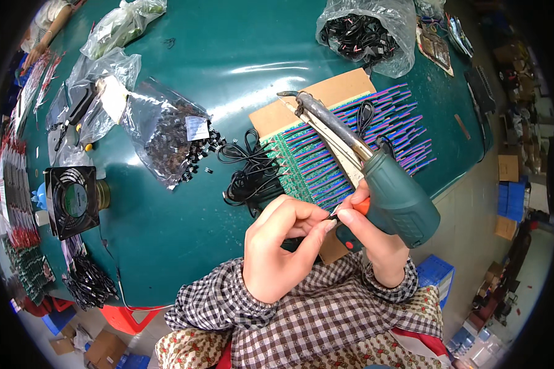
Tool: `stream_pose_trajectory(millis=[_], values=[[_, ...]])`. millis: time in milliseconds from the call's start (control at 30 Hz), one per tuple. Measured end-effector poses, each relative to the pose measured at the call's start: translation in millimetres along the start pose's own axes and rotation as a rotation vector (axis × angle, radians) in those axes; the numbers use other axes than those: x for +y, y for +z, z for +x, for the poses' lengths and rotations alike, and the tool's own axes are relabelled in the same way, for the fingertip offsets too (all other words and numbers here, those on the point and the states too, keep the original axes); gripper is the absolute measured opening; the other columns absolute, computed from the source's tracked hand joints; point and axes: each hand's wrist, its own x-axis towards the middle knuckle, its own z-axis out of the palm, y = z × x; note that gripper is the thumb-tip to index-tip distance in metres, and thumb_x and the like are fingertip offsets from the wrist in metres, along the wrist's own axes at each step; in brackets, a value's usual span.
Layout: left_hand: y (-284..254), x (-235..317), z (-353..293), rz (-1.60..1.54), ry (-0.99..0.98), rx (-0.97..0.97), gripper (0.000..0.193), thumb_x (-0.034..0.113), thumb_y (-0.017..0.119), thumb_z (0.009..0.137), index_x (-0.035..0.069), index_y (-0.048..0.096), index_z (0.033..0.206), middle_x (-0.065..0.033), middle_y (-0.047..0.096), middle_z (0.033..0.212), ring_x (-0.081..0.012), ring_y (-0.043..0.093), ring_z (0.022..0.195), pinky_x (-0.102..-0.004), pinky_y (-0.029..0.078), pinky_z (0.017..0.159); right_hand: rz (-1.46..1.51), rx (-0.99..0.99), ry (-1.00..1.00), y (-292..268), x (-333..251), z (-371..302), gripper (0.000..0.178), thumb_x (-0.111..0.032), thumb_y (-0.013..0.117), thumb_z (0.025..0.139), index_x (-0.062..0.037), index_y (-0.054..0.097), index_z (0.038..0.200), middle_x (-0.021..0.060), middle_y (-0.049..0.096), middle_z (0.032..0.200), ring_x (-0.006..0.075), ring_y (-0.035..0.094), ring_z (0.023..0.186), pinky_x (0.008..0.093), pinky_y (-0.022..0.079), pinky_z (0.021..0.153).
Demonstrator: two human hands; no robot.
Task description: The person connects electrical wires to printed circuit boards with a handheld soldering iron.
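Observation:
Close to my lap, the fingertips of my left hand (280, 243) are pinched on the end of a thin black cable (333, 216). My right hand (375, 238) meets it there, its thumb and fingers closed on thin light wires at the same end. A green pistol-shaped tool (403, 200) with a long metal barrel sits just above my right hand, its barrel over the boards. Under it lie green circuit boards (297, 161) in a panel, with rows of blue and red wires (375, 123) on cardboard (271, 117). Coiled black cables (252, 175) rest at their left.
Left of the cables, a clear bag (166, 132) spills small black connectors. A black fan (72, 202) stands at the table's left side, near bundled wires (89, 280). At the back right is a bag of black cables (366, 37). Another person's arm (49, 31) shows at far left.

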Motion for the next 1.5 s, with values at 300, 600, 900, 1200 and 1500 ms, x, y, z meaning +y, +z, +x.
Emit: stream_pose_trajectory(millis=[300, 600, 900, 1200, 1500], values=[[11.0, -10.3, -12.3, -0.403, -0.108, 0.123, 0.008, -0.007, 0.055, 0.078, -0.007, 0.053, 0.085, -0.0077, 0.051, 0.083, -0.012, 0.058, 0.071, -0.0216, 0.052, 0.063, 0.074, 0.03, -0.014, 12.4, 1.3, -1.3, 0.021, 0.005, 0.059, 0.076, -0.0022, 0.051, 0.094, 0.0026, 0.056, 0.074, 0.006, 0.053, 0.066, 0.0177, 0.041, 0.055], [-12.8, -30.7, 5.0, -0.175, -0.125, 0.199, 0.007, -0.003, 0.059, 0.078, -0.005, 0.054, 0.083, -0.0039, 0.052, 0.078, -0.0038, 0.051, 0.062, -0.0153, 0.045, 0.048, 0.112, 0.022, 0.132, 1.3, 6.9, -11.3, 0.027, 0.011, 0.057, 0.073, -0.0011, 0.046, 0.094, 0.0048, 0.051, 0.078, 0.0103, 0.054, 0.071, 0.0225, 0.045, 0.062], [-16.2, -43.7, 25.1, 0.172, -0.042, 0.236, 0.007, -0.004, 0.06, 0.074, -0.002, 0.054, 0.075, 0.0011, 0.049, 0.071, 0.0001, 0.044, 0.056, -0.0128, 0.035, 0.049, 0.167, 0.091, 0.188, -19.2, 13.2, -32.8, 0.022, -0.007, 0.054, 0.076, 0.0, 0.044, 0.094, 0.0081, 0.047, 0.081, 0.019, 0.054, 0.072, 0.0337, 0.046, 0.067], [-10.4, -40.1, 30.0, 0.328, 0.023, 0.266, 0.01, -0.002, 0.061, 0.07, -0.001, 0.053, 0.074, -0.0049, 0.052, 0.07, -0.0085, 0.051, 0.053, -0.0207, 0.043, 0.049, 0.206, 0.034, 0.212, -34.9, 17.1, -53.1, 0.031, -0.026, 0.051, 0.081, 0.0017, 0.045, 0.094, 0.0121, 0.051, 0.082, 0.0221, 0.057, 0.075, 0.0347, 0.05, 0.069], [-0.6, -16.9, -1.1, 0.021, 0.159, 0.134, 0.013, -0.005, 0.062, 0.07, -0.002, 0.056, 0.082, -0.0093, 0.055, 0.073, -0.0141, 0.054, 0.062, -0.0226, 0.044, 0.054, -0.139, 0.003, 0.237, 6.3, -14.4, -0.9, 0.019, 0.003, 0.058, 0.077, 0.0001, 0.051, 0.095, 0.0068, 0.058, 0.085, 0.012, 0.057, 0.081, 0.0231, 0.046, 0.068]])
